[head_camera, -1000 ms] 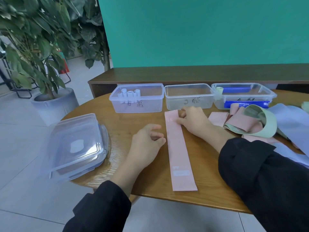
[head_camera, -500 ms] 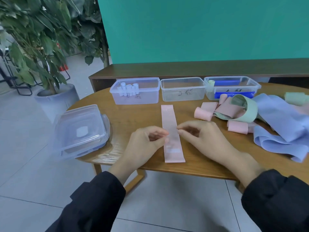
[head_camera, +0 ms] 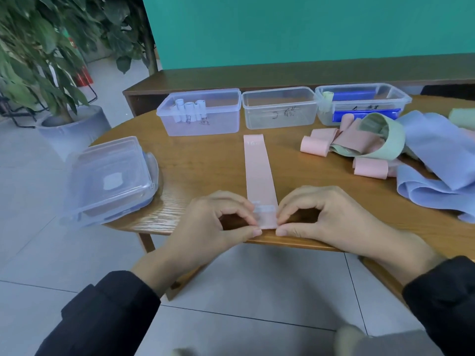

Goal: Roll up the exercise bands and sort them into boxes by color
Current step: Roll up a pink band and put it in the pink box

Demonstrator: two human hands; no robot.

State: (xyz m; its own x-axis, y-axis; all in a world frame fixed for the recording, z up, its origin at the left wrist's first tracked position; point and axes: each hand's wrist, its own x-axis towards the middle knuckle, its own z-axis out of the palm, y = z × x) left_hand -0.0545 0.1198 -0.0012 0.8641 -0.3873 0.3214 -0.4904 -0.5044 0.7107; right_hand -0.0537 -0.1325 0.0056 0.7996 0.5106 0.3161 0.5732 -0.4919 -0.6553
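Teal wall and a low wooden ledge back a round wooden table (head_camera: 205, 165). Along its far edge stand three clear boxes: the left box (head_camera: 200, 113) holds white rolls, the middle box (head_camera: 280, 106) looks empty, and the right box (head_camera: 362, 100) holds blue bands. A pink band (head_camera: 258, 170) lies flat down the table's middle, reaching from just before the middle box to the near edge. There the left hand (head_camera: 213, 224) and right hand (head_camera: 323, 219) each pinch a corner of its near end between thumb and forefinger. Loose pink, green and lavender bands (head_camera: 385, 142) are heaped toward the right edge; stacked clear lids (head_camera: 108, 176) overhang the left edge.
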